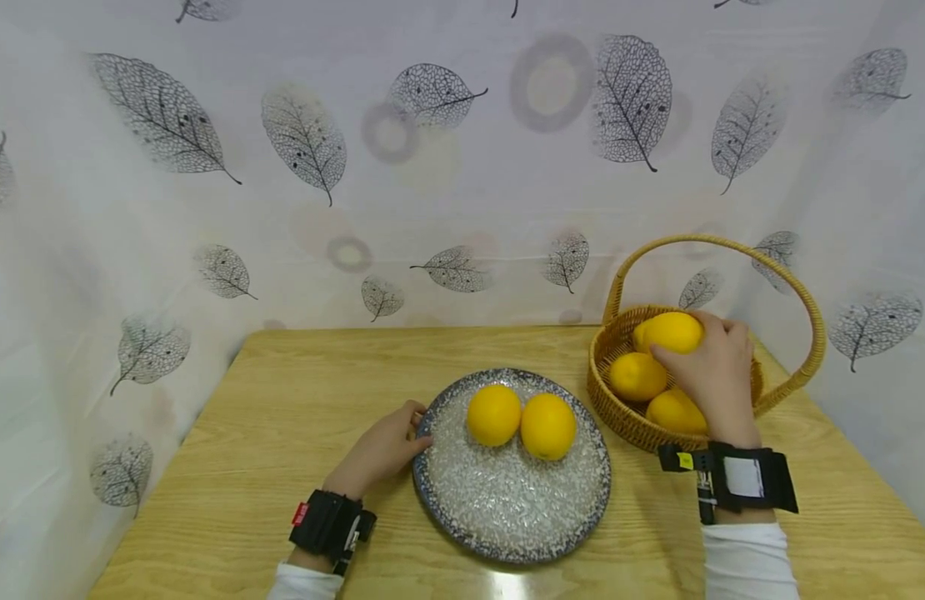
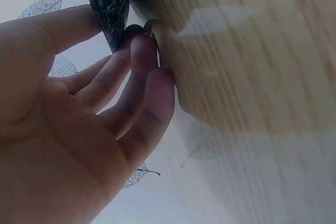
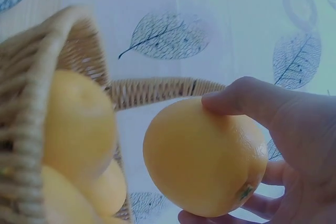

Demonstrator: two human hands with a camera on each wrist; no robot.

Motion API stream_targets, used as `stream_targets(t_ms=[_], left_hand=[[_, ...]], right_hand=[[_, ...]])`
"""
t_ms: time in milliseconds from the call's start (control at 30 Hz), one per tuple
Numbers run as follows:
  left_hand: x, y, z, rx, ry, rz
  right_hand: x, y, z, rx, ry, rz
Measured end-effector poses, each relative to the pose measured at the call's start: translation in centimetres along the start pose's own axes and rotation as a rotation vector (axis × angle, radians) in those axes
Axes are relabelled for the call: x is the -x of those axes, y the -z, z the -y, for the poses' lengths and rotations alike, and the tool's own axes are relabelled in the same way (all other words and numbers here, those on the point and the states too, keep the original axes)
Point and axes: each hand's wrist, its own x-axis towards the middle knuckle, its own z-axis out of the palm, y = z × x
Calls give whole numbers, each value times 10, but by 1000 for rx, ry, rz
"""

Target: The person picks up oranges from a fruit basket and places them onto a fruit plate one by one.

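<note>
My left hand [image 1: 383, 446] holds the left rim of a round speckled grey plate [image 1: 507, 508] with a dark edge. The left wrist view has the thumb on the plate's upper side and the fingers beneath the rim. Two oranges [image 1: 494, 415] sit side by side on the plate's far half. Over at the right, my right hand [image 1: 713, 375] grips another orange [image 3: 202, 156] between thumb and fingers, its green stem end visible. That orange is above the wicker basket [image 1: 620, 421], where more oranges [image 1: 637, 377] lie, partly hidden by the hand.
The basket's tall arched handle [image 1: 815, 325] rises and leans to the right of my right hand. Plate and basket stand close together on a wooden table [image 1: 320, 375]. A pale leaf-patterned curtain [image 1: 462, 208] hangs behind and at the sides.
</note>
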Motion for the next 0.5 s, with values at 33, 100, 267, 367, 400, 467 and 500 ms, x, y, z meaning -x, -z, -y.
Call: stream_targets(t_ms=[33, 100, 267, 367, 400, 467, 500], left_hand=[[0, 0, 0, 3, 0, 0], [0, 0, -1, 3, 1, 0], [1, 1, -1, -1, 5, 2], [1, 1, -1, -1, -2, 0], [1, 1, -1, -1, -6, -1], [1, 0, 0, -2, -12, -3], [1, 0, 0, -3, -15, -4]], right_hand=[[0, 1, 2, -6, -1, 8], [1, 2, 6, -18, -5, 28], [2, 3, 14, -31, -6, 87], [3, 4, 18, -26, 5, 116], [4, 4, 19, -23, 11, 121], [5, 5, 22, -19, 27, 126], [5, 5, 23, -18, 33, 125]])
